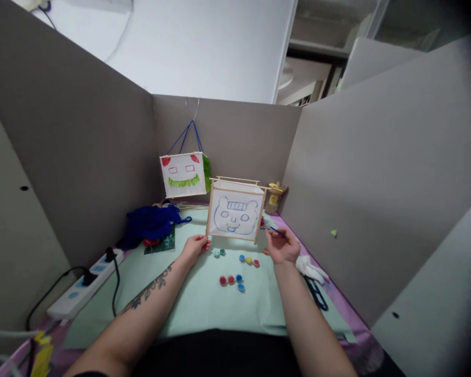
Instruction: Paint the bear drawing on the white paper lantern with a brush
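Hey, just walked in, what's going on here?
A person's left hand holds a white box-shaped lantern by its lower left corner. The right hand holds a thin blue tool, perhaps a brush. The lantern's front shows a blue-outlined face, not coloured in. Small paint pots sit on the table; a decorated lantern hangs behind.

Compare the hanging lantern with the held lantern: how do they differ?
The hanging lantern hangs from blue cords; the held lantern is gripped near a lower corner by the left hand. The hanging lantern is coloured red and green; the held lantern's front shows blue outlines. Both show a face on white.
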The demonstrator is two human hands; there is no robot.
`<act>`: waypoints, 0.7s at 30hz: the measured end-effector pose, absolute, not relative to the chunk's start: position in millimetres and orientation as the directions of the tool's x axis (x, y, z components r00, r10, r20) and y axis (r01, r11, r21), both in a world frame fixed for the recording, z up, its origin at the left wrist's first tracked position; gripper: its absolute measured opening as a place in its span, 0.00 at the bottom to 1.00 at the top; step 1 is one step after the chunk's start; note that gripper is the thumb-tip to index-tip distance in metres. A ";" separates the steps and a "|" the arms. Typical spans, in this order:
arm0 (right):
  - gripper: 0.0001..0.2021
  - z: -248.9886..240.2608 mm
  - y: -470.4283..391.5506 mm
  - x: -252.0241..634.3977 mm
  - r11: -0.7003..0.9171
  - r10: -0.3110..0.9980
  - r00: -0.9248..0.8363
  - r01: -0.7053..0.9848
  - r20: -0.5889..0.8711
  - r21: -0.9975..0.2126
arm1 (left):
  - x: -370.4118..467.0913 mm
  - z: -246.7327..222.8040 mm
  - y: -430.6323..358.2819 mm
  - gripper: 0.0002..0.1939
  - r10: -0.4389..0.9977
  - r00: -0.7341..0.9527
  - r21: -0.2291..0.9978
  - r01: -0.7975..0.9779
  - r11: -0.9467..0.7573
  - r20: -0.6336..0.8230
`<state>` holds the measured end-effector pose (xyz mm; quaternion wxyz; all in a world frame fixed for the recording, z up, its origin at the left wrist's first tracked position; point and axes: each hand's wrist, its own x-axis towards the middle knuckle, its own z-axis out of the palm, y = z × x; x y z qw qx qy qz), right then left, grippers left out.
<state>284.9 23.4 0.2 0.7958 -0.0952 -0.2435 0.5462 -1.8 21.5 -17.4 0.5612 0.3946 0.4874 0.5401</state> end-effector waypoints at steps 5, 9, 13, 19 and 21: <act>0.07 -6.5 31.3 263.9 0.418 0.901 0.283 -0.768 0.328 -0.486 | -7.7 -18.7 16.6 0.08 0.997 -0.078 0.979 0.201 -0.005 0.021; 0.07 -9.1 32.6 260.7 0.400 0.907 0.259 -0.780 0.332 -0.482 | -16.9 -19.7 15.0 0.09 0.966 -0.058 0.742 0.651 -0.156 0.254; 0.08 -11.7 45.6 263.9 0.360 0.921 0.222 -0.798 0.321 -0.483 | -16.8 -18.3 18.5 0.10 0.954 -0.064 0.606 0.784 -0.133 0.293; 0.07 -8.8 59.4 268.4 0.283 0.958 0.216 -0.831 0.190 -0.480 | -13.7 -16.8 23.5 0.10 0.967 -0.107 0.526 0.850 -0.032 0.233; 0.06 -5.5 52.1 274.3 0.275 0.960 0.220 -0.844 0.170 -0.460 | -17.1 -14.7 22.0 0.10 0.966 -0.097 0.553 0.832 -0.054 0.241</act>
